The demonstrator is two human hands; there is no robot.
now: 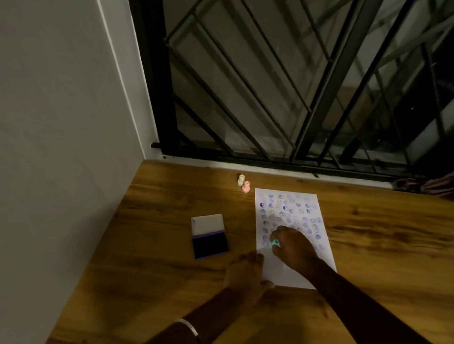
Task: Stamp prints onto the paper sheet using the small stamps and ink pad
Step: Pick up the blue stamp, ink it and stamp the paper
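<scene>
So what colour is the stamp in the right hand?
Teal stamp, seen in the head view.

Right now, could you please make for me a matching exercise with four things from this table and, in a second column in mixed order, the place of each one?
Things
1. teal stamp
2. ink pad
3. pink stamp
4. left hand

Places
A. open on the wooden table, left of the paper sheet
B. on the near left corner of the sheet, flat
C. held in the right hand over the sheet
D. standing beyond the sheet's far left corner, next to a cream stamp

Pairs: 1-C, 2-A, 3-D, 4-B
</scene>
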